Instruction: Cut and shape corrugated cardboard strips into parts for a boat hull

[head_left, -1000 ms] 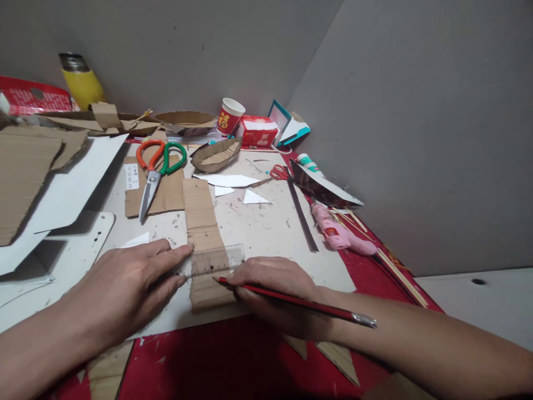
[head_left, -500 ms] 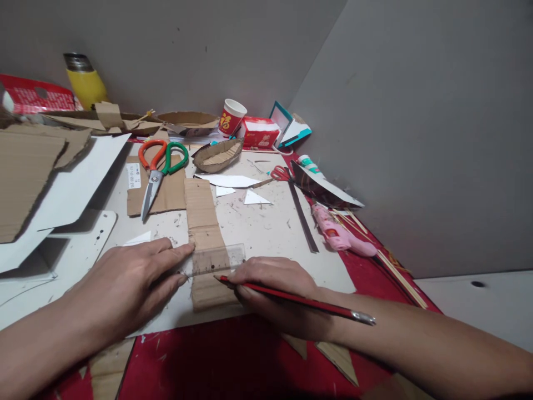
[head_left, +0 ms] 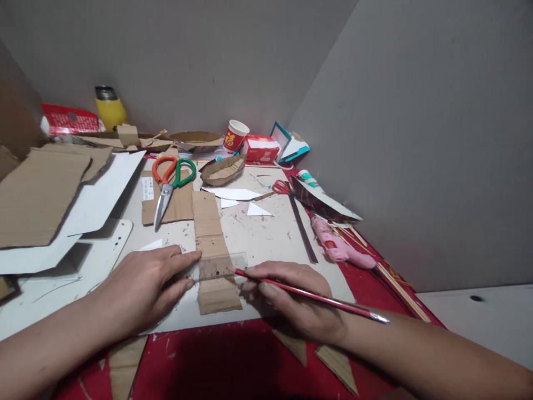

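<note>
A clear plastic ruler point(head_left: 220, 266) lies across a long cardboard strip point(head_left: 210, 228) in front of me. My left hand point(head_left: 156, 278) holds the ruler's left end down, with the index finger and thumb at the strip's left edge. My right hand point(head_left: 293, 294) grips a red pencil point(head_left: 316, 300). The pencil's point is at the strip's right edge, close under the ruler's right part. Past the strip's left side, scissors point(head_left: 166, 186) with one orange and one green handle rest on a cardboard piece point(head_left: 177, 208).
A small boat-shaped cardboard piece point(head_left: 224, 170) and white paper scraps point(head_left: 258, 210) lie beyond the strip. A pink glue gun point(head_left: 339, 244) sits on the right, near thin sticks point(head_left: 402, 291). Stacked cardboard point(head_left: 41, 194) stands left. A paper cup point(head_left: 236, 136) and yellow bottle point(head_left: 111, 111) are behind.
The pencil point has moved right, from the middle of the strip to its right edge. My left hand stays on the ruler. The whole view has shifted slightly.
</note>
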A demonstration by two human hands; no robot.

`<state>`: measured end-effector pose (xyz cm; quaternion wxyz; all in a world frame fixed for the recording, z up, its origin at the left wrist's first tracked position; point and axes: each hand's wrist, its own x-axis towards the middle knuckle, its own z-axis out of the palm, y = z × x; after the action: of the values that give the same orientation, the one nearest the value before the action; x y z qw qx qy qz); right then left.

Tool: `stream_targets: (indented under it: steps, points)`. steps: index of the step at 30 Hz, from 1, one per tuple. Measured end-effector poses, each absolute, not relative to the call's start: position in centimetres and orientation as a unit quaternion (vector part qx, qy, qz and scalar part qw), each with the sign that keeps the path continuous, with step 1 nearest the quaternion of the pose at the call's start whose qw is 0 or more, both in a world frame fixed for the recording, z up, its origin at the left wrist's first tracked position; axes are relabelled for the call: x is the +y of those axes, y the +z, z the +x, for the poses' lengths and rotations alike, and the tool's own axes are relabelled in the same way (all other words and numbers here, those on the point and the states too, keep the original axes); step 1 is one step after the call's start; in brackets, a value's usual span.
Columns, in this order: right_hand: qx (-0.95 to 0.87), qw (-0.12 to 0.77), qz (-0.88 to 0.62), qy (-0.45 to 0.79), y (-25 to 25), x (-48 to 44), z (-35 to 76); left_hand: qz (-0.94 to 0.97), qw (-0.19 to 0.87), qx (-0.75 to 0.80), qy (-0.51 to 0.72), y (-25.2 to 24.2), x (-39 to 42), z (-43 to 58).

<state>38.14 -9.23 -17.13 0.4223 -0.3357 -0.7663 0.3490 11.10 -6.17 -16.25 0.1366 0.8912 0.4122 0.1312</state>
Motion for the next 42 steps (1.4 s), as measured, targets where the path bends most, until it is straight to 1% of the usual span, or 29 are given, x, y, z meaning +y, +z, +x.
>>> stream_targets:
  steps: [2, 4, 6, 8, 11, 14, 16, 20, 22, 24, 26, 28, 30, 32, 34, 36, 39, 42]
  points:
    - [-0.72, 0.478, -0.329, 0.381, -17.8, -9.3, 38.3, 0.879, 0.163, 0.427, 0.139, -15.8, -6.2, 11.1]
    - [-0.696, 0.517, -0.328, 0.376, -18.4, -9.0, 38.5, 0.864, 0.187, 0.442, 0.156, -15.3, -6.2, 11.0]
    - [-0.7, 0.541, -0.349, 0.307, -18.4, -8.2, 38.7, 0.852, 0.201, 0.455, 0.164, -14.7, -6.3, 11.0]
    - [-0.729, 0.536, -0.37, 0.211, -17.8, -7.3, 38.9, 0.848, 0.205, 0.463, 0.155, -14.1, -6.5, 11.1]
    - [-0.795, 0.466, -0.369, 0.121, -16.9, -6.3, 39.2, 0.854, 0.21, 0.459, 0.128, -13.3, -7.1, 11.4]
    - [-0.852, 0.39, -0.331, 0.114, -16.7, -6.2, 39.1, 0.861, 0.222, 0.443, 0.111, -12.8, -7.9, 12.0]
    - [-0.876, 0.359, -0.297, 0.127, -17.0, -6.5, 39.0, 0.867, 0.223, 0.433, 0.111, -12.5, -8.4, 12.3]
    - [-0.879, 0.321, -0.293, 0.194, -17.0, -7.2, 38.6, 0.873, 0.2, 0.431, 0.11, -11.9, -9.0, 13.0]
    - [-0.871, 0.275, -0.316, 0.256, -16.2, -7.4, 38.6, 0.873, 0.203, 0.434, 0.092, -11.5, -9.1, 13.0]
    - [-0.863, 0.209, -0.323, 0.327, -15.1, -7.4, 38.9, 0.869, 0.22, 0.437, 0.076, -10.9, -8.9, 12.8]
    - [-0.854, 0.172, -0.317, 0.375, -14.1, -7.1, 39.4, 0.857, 0.234, 0.447, 0.107, -10.3, -8.1, 12.2]
    - [-0.837, 0.191, -0.327, 0.395, -13.5, -6.6, 40.0, 0.817, 0.247, 0.481, 0.203, -9.8, -6.7, 11.4]
    - [-0.798, 0.248, -0.357, 0.417, -13.7, -5.7, 40.6, 0.737, 0.271, 0.533, 0.316, -9.7, -4.7, 10.5]
    - [-0.732, 0.325, -0.393, 0.452, -14.3, -4.7, 41.0, 0.694, 0.274, 0.566, 0.35, -9.9, -2.5, 9.9]
    - [-0.661, 0.405, -0.411, 0.479, -15.0, -3.8, 41.3, 0.668, 0.292, 0.586, 0.352, -10.6, -0.5, 10.0]
    - [-0.608, 0.459, -0.412, 0.5, -15.7, -3.1, 41.4, 0.66, 0.321, 0.597, 0.324, -11.6, 1.2, 10.7]
    - [-0.575, 0.477, -0.404, 0.529, -16.4, -2.8, 41.3, 0.664, 0.34, 0.608, 0.272, -13.0, 2.8, 12.5]
    - [-0.572, 0.476, -0.396, 0.537, -16.6, -3.0, 41.1, 0.676, 0.325, 0.619, 0.232, -13.9, 3.9, 14.3]
